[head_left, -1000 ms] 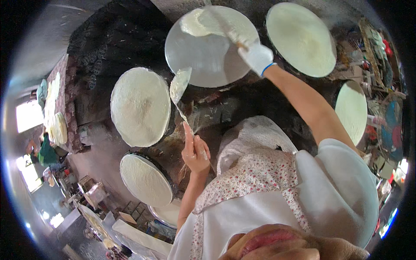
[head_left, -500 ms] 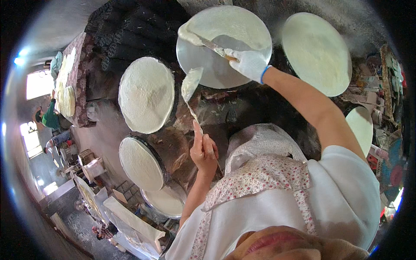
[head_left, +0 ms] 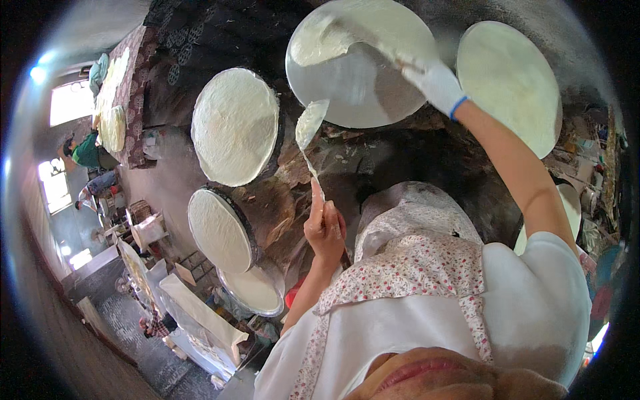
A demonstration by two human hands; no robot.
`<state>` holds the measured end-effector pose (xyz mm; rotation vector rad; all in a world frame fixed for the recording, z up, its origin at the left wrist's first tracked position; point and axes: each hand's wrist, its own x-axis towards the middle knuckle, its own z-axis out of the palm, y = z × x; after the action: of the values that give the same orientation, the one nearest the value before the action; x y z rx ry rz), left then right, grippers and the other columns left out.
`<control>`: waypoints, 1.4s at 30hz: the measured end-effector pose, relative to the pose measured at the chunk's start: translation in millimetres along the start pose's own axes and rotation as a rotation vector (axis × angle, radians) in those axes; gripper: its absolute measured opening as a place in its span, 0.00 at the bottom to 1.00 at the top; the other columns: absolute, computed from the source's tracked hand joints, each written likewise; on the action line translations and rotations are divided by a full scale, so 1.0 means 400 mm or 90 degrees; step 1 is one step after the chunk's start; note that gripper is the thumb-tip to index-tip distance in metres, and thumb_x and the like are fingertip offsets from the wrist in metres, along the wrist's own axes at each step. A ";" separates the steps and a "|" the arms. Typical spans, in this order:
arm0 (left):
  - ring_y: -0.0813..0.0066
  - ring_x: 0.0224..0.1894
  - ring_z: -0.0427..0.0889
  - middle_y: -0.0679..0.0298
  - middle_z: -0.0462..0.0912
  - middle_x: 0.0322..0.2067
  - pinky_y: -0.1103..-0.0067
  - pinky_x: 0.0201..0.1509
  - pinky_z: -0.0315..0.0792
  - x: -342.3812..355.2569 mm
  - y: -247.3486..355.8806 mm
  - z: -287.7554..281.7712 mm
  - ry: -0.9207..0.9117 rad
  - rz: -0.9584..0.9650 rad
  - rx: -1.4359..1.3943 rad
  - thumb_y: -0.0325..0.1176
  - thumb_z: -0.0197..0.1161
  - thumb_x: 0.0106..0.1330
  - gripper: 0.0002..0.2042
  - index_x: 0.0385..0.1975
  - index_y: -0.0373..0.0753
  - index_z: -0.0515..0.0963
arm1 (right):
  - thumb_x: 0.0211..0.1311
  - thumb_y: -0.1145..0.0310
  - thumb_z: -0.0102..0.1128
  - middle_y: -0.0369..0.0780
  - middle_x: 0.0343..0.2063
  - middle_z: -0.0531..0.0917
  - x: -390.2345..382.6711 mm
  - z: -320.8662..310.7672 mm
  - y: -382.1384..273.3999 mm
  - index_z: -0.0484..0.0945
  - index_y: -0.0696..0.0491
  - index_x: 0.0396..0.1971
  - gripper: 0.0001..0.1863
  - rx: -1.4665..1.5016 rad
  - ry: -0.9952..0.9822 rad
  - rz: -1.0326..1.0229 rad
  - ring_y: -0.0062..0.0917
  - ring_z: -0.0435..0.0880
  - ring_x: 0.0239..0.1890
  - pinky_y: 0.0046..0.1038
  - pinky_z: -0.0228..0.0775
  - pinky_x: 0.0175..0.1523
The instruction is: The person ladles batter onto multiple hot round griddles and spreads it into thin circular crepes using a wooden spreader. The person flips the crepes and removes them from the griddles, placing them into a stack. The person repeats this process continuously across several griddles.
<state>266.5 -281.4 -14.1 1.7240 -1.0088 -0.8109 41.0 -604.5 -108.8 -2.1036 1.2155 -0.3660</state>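
Note:
My left hand (head_left: pixel 323 227) is closed round the thin handle of a flat batter-coated scoop (head_left: pixel 311 123), raised just below the large metal griddle (head_left: pixel 353 100). My right hand (head_left: pixel 437 87), in a white glove with a blue cuff, grips a spreading blade (head_left: pixel 390 53), blurred, over the right part of that griddle. Pale wet batter (head_left: pixel 320 47) lies in a curved band across the griddle's upper half; the lower half shows bare grey metal.
Pale-coated round plates (head_left: pixel 235 127) stand left, below (head_left: pixel 220 232) and right (head_left: pixel 507 87) of the griddle. Workers in green (head_left: pixel 87 150) and checked sleeves (head_left: pixel 157 323) are at the far left, by a raised surface with pale sheets (head_left: pixel 113 127) and long tables (head_left: pixel 200 313).
My right hand has swept the blade across and back to the right, and the batter covers a wider band of the griddle. The view has shifted, so the plates sit differently in the frame.

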 end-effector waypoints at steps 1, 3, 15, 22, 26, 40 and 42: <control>0.87 0.14 0.67 0.74 0.69 0.17 0.84 0.15 0.61 0.002 -0.020 0.003 -0.004 0.008 -0.021 0.23 0.51 0.80 0.27 0.78 0.31 0.60 | 0.75 0.55 0.55 0.48 0.49 0.89 0.052 0.003 0.042 0.82 0.44 0.62 0.21 -0.073 -0.007 0.050 0.48 0.88 0.48 0.41 0.80 0.58; 0.87 0.14 0.66 0.75 0.68 0.17 0.85 0.15 0.61 0.020 -0.041 0.009 -0.012 0.030 -0.044 0.22 0.51 0.80 0.27 0.78 0.31 0.59 | 0.76 0.55 0.55 0.48 0.53 0.88 0.090 0.030 -0.022 0.81 0.46 0.64 0.22 -0.010 -0.018 0.054 0.47 0.87 0.51 0.39 0.77 0.60; 0.89 0.17 0.63 0.77 0.64 0.19 0.85 0.18 0.60 -0.011 -0.085 0.000 -0.017 0.014 -0.070 0.15 0.48 0.78 0.31 0.80 0.43 0.62 | 0.76 0.51 0.53 0.51 0.53 0.87 0.108 0.072 -0.045 0.79 0.44 0.67 0.25 0.138 -0.041 0.015 0.48 0.87 0.52 0.40 0.78 0.61; 0.88 0.16 0.65 0.76 0.66 0.21 0.86 0.17 0.62 0.002 -0.088 -0.024 0.014 -0.101 -0.047 0.17 0.49 0.78 0.30 0.80 0.40 0.60 | 0.75 0.48 0.56 0.48 0.55 0.87 0.019 0.015 0.021 0.81 0.48 0.64 0.26 0.051 -0.076 -0.002 0.44 0.87 0.55 0.37 0.76 0.63; 0.88 0.16 0.65 0.76 0.65 0.19 0.85 0.17 0.62 0.250 -0.151 -0.050 0.064 0.020 0.162 0.24 0.50 0.82 0.27 0.80 0.45 0.61 | 0.75 0.47 0.56 0.50 0.49 0.88 0.169 0.023 -0.068 0.82 0.41 0.63 0.24 0.048 -0.093 0.011 0.45 0.88 0.50 0.39 0.79 0.58; 0.86 0.22 0.64 0.75 0.66 0.23 0.84 0.26 0.64 0.374 -0.195 0.041 0.041 0.011 0.161 0.24 0.49 0.80 0.27 0.79 0.45 0.64 | 0.75 0.50 0.55 0.46 0.40 0.90 0.027 0.009 0.035 0.80 0.35 0.65 0.22 -0.159 -0.048 -0.138 0.42 0.90 0.40 0.40 0.82 0.43; 0.86 0.24 0.63 0.75 0.67 0.22 0.84 0.28 0.63 0.327 -0.183 0.036 0.038 -0.004 0.236 0.26 0.50 0.80 0.27 0.79 0.45 0.64 | 0.75 0.51 0.55 0.45 0.39 0.90 0.000 0.029 0.038 0.78 0.32 0.67 0.23 -0.145 -0.055 -0.176 0.41 0.90 0.38 0.39 0.82 0.40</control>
<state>331.4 -388.4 -97.8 2.0514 -1.1675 -0.5966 37.2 -605.0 -127.6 -2.4658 0.9545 -0.2645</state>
